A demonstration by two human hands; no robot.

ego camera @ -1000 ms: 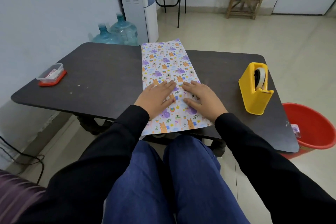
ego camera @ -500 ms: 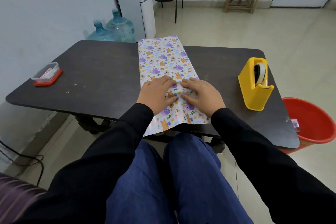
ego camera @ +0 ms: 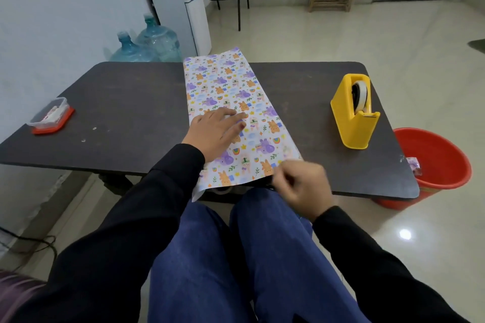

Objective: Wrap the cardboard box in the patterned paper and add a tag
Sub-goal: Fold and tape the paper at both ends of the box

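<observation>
Head view: one patterned paper sheet [ego camera: 231,94] crosses the table [ego camera: 131,102], far edge past near edge. Left hand [ego camera: 215,134] flat on it; right hand [ego camera: 301,186] curls at its near corner, grip unclear. One dispenser [ego camera: 351,126] holds one tape roll [ego camera: 360,94].

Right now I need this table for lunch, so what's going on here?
A seated person is laying out wrapping. Their left hand presses flat on the patterned paper spread across the dark table. The right hand, fingers curled, is at the sheet's near right corner; whether it grips is blurred. No box is in view; a yellow tape dispenser stands to the right.
</observation>
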